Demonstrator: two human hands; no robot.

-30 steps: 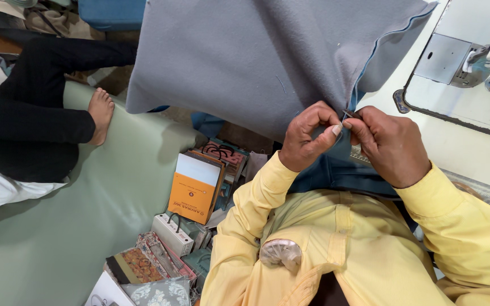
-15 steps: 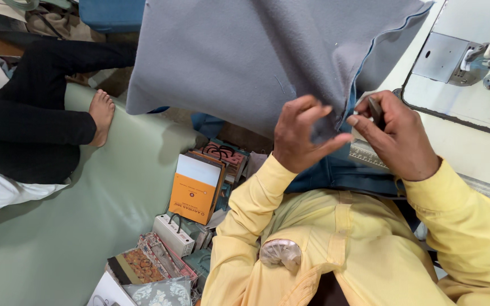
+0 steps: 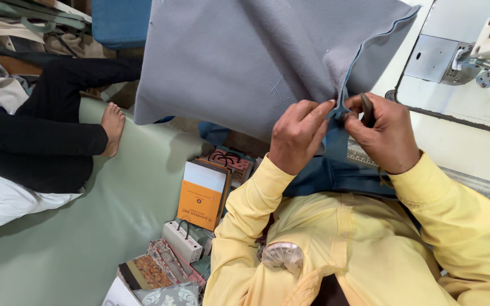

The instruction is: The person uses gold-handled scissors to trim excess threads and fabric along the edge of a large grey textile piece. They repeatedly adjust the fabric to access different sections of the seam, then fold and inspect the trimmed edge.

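Both hands meet at 1 spot on the seam edge of the grey fabric (image 3: 245, 62). From that pinch the cloth spreads up and away to the person's left, hanging as a broad sheet, while its blue-lined edge runs from the fingers diagonally up and to the right toward the sewing machine (image 3: 472, 51). The long axis of that edge therefore passes straight through the grip, rising away from the body.

The left hand (image 3: 299, 136) is closed on the fabric, thumb and fingertips nipping the seam from the left, knuckles raised, wrist bent up out of the yellow sleeve (image 3: 245, 209). The right hand (image 3: 384, 133) faces it from the other side, just touching across the seam; it is clenched around a small dark tool (image 3: 367, 107), which looks like thread snips, though the blades are hidden behind the cloth and fingers. Neither hand is clearly nearer: each sits right at the seam.

Below the grip, a fold of darker blue cloth (image 3: 336, 175) drops into the lap. Well to the left of the grip, another person's bare foot (image 3: 112, 124) rests on the pale green floor mat (image 3: 86, 243), and an orange box (image 3: 199, 195) stands among packages near the left elbow.
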